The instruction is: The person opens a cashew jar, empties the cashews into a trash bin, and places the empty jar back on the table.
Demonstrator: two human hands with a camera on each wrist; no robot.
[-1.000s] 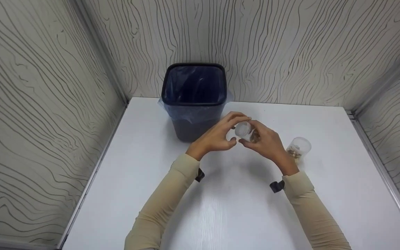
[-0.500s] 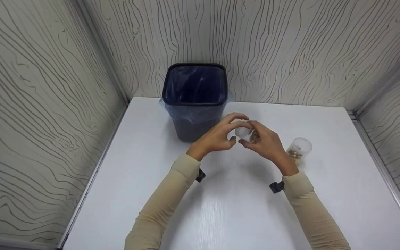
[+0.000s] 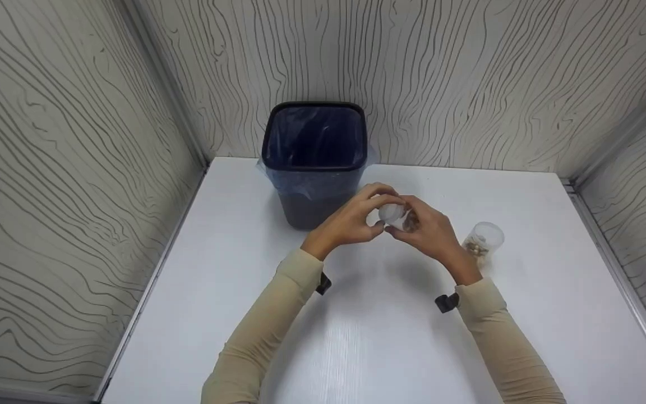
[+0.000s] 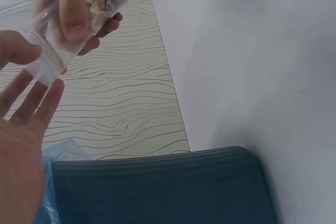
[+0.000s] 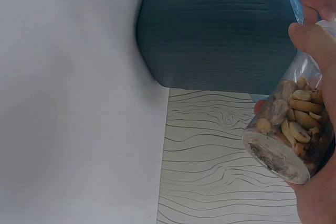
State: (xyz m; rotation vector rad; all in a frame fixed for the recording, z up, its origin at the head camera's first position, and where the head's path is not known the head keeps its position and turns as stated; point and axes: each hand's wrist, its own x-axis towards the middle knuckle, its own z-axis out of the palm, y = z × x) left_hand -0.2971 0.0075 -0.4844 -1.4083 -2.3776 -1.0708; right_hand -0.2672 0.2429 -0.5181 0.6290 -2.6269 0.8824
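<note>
My right hand [image 3: 434,231] grips a clear plastic jar [image 5: 294,121] by its body. Tan and brown nut-like pieces fill its lower part, and the jar is tilted in the air above the table. Its translucent lid [image 4: 47,64] faces my left hand [image 3: 345,220], whose thumb and fingertips hold it at the edge from either side. A second clear jar [image 3: 483,241], with similar pieces inside, stands on the table beside my right wrist, which overlaps it in the head view.
Behind my left hand stands a dark bin [image 3: 318,207] lined with a bluish plastic bag [image 3: 278,179], against the back wall. The white table [image 3: 233,269] is bounded by wood-patterned panels [image 3: 457,84] at the back and sides.
My left thumb and fingers have shifted around the lid, parting and closing in on its edge again. The right hand and its jar have hardly moved.
</note>
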